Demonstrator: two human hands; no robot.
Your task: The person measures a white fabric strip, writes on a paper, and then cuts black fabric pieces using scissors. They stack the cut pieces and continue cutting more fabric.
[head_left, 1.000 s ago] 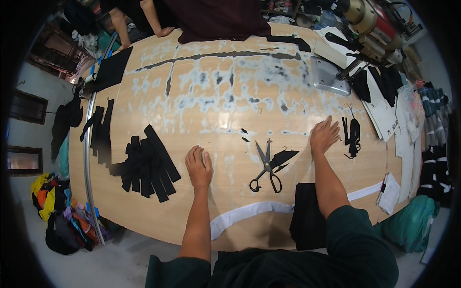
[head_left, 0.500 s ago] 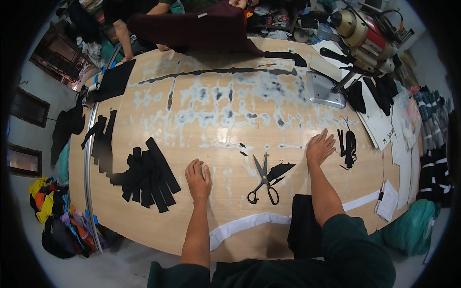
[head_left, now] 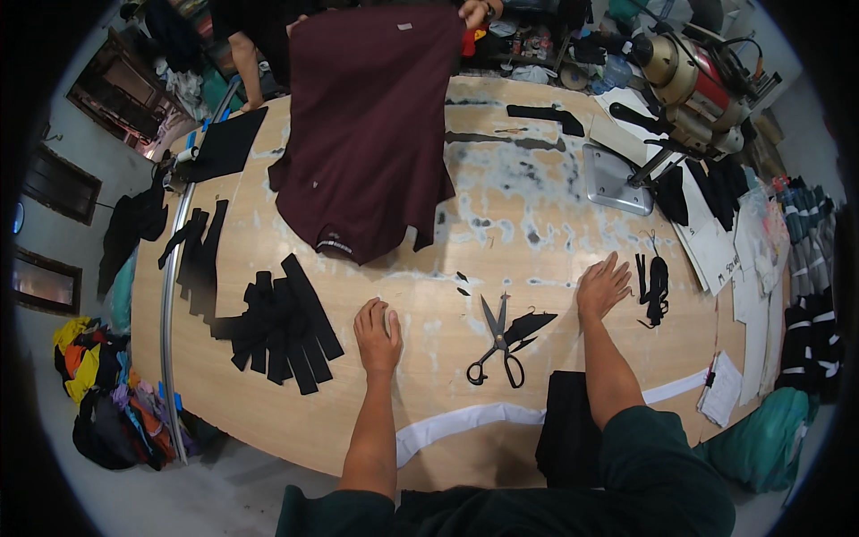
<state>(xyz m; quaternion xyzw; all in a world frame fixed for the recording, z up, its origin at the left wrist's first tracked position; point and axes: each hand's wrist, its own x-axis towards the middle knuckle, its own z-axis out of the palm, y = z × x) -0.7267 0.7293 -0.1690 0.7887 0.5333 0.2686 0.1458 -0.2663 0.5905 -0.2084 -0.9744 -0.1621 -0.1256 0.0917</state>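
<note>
My left hand rests flat on the wooden table, fingers extended, holding nothing. To its left lies a fanned pile of black fabric strips. My right hand lies palm down with its fingers spread, beside a bundle of black cord-like scraps. Between my hands sit black-handled scissors, slightly parted, touching a few black fabric scraps. Across the table another person's hand holds up a maroon garment, which hangs over the far part of the tabletop.
A fabric cutting machine on a metal base stands at the far right, near white paper patterns. Folded black cloth and a white strip lie near me. A metal rail runs along the left edge.
The other person's maroon garment has been spread from a bunched fold into a long hanging sheet, coming down toward the table's middle. My hands stay in place on the table; the view shifts slightly.
</note>
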